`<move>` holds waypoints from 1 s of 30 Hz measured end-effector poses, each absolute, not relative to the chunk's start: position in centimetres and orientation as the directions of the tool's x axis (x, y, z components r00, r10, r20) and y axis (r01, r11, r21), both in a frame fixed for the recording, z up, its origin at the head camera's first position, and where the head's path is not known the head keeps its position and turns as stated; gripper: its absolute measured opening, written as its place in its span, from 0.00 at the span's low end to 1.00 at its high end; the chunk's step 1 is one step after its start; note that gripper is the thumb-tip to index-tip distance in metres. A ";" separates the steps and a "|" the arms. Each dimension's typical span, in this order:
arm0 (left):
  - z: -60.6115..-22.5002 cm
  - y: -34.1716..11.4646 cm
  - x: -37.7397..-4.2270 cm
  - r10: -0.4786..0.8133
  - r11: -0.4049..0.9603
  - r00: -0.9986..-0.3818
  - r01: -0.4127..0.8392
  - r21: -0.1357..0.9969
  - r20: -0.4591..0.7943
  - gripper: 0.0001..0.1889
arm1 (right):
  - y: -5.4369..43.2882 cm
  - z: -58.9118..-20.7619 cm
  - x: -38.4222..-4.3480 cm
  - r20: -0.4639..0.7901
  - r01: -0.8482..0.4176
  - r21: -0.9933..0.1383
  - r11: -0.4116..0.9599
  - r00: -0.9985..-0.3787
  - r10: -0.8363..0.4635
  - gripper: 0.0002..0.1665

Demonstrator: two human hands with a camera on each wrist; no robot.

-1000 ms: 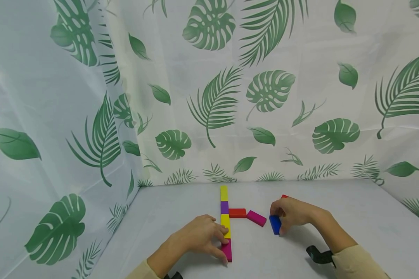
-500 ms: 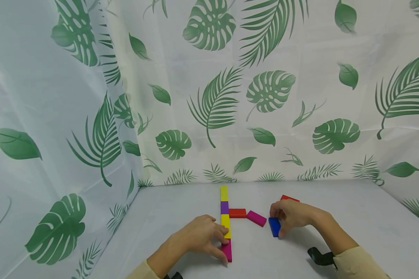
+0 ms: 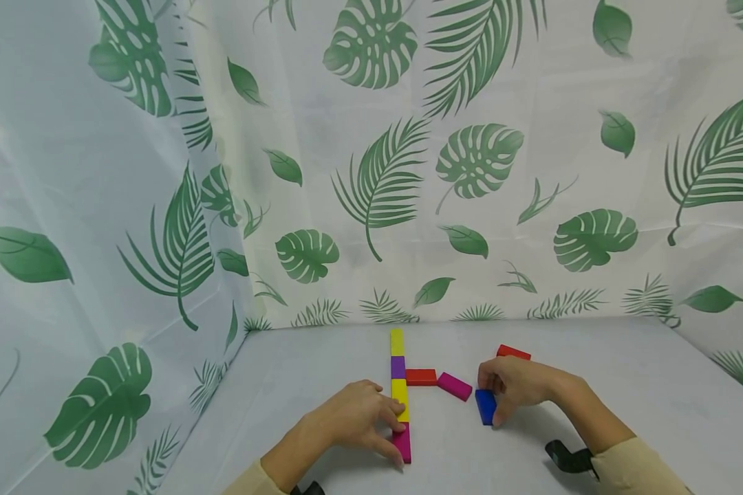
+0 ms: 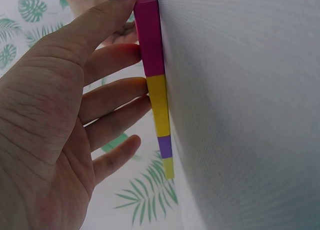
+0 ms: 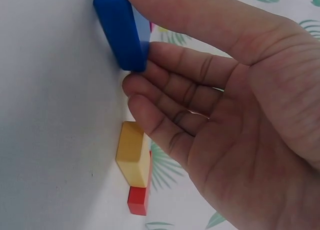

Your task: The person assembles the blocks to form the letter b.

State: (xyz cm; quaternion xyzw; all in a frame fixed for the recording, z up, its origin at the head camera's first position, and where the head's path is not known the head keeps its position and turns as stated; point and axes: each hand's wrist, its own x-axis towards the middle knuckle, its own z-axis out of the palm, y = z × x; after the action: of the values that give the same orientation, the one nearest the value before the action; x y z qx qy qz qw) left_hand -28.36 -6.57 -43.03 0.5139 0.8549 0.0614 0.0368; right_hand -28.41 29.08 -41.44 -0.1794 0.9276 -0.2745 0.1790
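My left hand (image 3: 359, 416) rests against the near part of a straight row of blocks. Its thumb touches the near magenta block (image 3: 402, 443), and its fingers reach the long yellow block (image 4: 159, 107). Farther along that row lie a purple block (image 3: 398, 367) and another yellow block (image 3: 397, 342). With thumb and fingers at its ends, my right hand (image 3: 523, 381) pinches a blue block (image 3: 486, 408), which is slightly slanted on the table. Left of the blue block, a tilted magenta block (image 3: 455, 386) sits at the end of a red block (image 3: 421, 377) that branches off the row.
Behind my right hand lies another red block (image 3: 513, 352). A yellow block (image 5: 132, 152) beside it shows only in the right wrist view. Leaf-printed curtains (image 3: 396, 192) stand at the back and sides of the pale table (image 3: 272, 371).
The blue block has slid a little toward me and slightly left in my right hand's pinch. More of the back red block shows. My left hand stays put.
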 end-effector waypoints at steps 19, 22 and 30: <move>-43.3 -6.5 -28.5 0.887 0.455 -0.461 0.878 0.146 0.011 0.29 | 28.8 -41.6 -28.2 -0.245 -0.239 -0.565 0.790 -0.865 -0.437 0.29; -43.3 -6.5 -28.5 0.893 0.442 -0.449 0.887 0.134 0.024 0.28 | 28.8 -41.6 -28.2 -0.246 -0.246 -0.562 0.790 -0.862 -0.443 0.29; -43.3 -6.5 -28.4 0.887 0.454 -0.461 0.880 0.138 0.017 0.29 | 28.6 -41.4 -28.1 -0.234 -0.276 -0.561 0.780 -0.851 -0.470 0.28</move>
State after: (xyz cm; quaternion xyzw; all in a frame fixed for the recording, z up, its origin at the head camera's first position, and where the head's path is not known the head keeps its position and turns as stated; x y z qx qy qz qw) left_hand -28.45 -6.48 -43.27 0.5185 0.8523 0.0634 0.0289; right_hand -28.13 28.57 -41.41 -0.2015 0.9254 -0.2632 0.1838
